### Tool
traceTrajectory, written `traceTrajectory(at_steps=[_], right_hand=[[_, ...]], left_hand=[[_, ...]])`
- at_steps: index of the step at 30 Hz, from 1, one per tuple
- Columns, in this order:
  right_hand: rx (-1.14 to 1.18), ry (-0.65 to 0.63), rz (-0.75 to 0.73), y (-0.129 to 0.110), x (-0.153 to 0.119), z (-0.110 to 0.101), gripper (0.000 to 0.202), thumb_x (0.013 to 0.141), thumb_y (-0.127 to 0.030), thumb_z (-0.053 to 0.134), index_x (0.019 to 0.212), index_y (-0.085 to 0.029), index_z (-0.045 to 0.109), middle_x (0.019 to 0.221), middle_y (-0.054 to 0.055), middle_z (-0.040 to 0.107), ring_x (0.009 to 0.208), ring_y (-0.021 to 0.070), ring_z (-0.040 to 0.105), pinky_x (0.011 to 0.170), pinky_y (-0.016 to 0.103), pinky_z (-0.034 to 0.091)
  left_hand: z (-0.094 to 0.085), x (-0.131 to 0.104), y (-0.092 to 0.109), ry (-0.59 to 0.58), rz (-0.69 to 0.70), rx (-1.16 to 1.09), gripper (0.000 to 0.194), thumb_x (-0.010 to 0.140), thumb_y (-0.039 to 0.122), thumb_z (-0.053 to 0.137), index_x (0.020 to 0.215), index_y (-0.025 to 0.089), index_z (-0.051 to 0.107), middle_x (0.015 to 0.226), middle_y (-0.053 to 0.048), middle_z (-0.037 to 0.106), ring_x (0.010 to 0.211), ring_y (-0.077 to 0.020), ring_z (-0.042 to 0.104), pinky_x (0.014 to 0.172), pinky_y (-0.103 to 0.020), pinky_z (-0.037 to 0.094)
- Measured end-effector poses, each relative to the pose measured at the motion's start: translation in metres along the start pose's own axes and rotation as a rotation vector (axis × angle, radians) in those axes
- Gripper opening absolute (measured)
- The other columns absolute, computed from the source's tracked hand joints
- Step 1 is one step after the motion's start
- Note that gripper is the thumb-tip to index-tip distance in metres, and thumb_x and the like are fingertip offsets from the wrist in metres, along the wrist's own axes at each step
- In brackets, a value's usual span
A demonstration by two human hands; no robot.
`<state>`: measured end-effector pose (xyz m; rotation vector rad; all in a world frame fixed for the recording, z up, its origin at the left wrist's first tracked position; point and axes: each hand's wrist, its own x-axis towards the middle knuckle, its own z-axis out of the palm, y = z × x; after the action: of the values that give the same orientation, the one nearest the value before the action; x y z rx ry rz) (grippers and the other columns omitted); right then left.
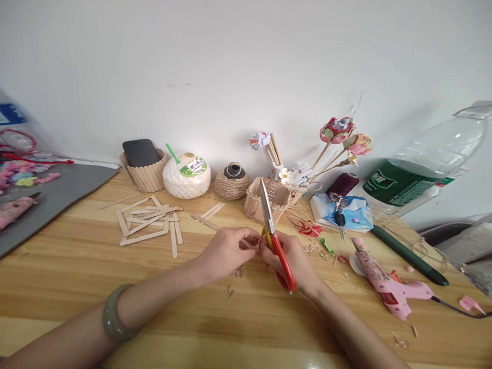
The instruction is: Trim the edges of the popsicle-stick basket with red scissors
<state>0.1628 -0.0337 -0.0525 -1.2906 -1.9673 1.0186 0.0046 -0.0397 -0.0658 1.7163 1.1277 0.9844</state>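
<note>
Red-handled scissors [283, 261] are in my right hand [294, 253], their metal blades pointing up and slightly left. My right fingertips meet those of my left hand [230, 251] above the middle of the table. My left thumb and fingers are closed on a thin wooden craft stick [203, 222]; one end sticks out behind the hand to the left, and fingers cover most of the rest. Just beyond the hands stands a small holder made of craft sticks [265, 202]. Small dark scraps [239, 271] lie on the table beneath my fingers.
Loose craft sticks [149, 220] lie left. Along the wall stand a phone [141, 152] in a stick holder, a white coconut [187, 177], twine [232, 184] and paper flowers [338, 130]. A pink glue gun [392, 287], a tissue pack [349, 210] and a large bottle [407, 179] are right.
</note>
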Motion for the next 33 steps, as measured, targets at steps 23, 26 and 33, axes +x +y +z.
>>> traceTrajectory(at_steps=[23, 26, 33], right_hand=[[-0.109, 0.116, -0.073, 0.001, -0.001, -0.011, 0.007, 0.062, -0.016, 0.051, 0.057, -0.018, 0.047, 0.05, -0.005, 0.044, 0.046, 0.0089, 0.038, 0.044, 0.019, 0.032], [-0.092, 0.135, -0.051, -0.001, -0.001, -0.018, 0.01, 0.068, -0.018, 0.05, 0.058, -0.018, 0.047, 0.052, -0.003, 0.048, 0.048, 0.0102, 0.045, 0.046, 0.02, 0.036], [-0.091, 0.017, -0.114, -0.007, -0.003, -0.01, 0.009, 0.071, -0.016, 0.048, 0.067, -0.016, 0.056, 0.053, -0.003, 0.049, 0.046, 0.0094, 0.043, 0.042, 0.018, 0.035]], left_hand=[[-0.008, 0.001, 0.006, -0.091, -0.169, -0.136, 0.017, 0.065, 0.015, 0.064, 0.082, 0.014, 0.063, 0.079, -0.004, 0.071, 0.074, -0.0153, 0.065, 0.071, -0.028, 0.053], [-0.01, 0.001, 0.006, -0.073, -0.156, -0.141, 0.02, 0.065, 0.019, 0.067, 0.084, 0.014, 0.064, 0.08, -0.004, 0.071, 0.075, -0.0151, 0.065, 0.075, -0.028, 0.052], [-0.008, 0.001, 0.001, -0.033, -0.048, -0.063, 0.016, 0.071, 0.016, 0.063, 0.086, 0.017, 0.067, 0.087, -0.002, 0.072, 0.08, -0.0166, 0.066, 0.077, -0.029, 0.052]])
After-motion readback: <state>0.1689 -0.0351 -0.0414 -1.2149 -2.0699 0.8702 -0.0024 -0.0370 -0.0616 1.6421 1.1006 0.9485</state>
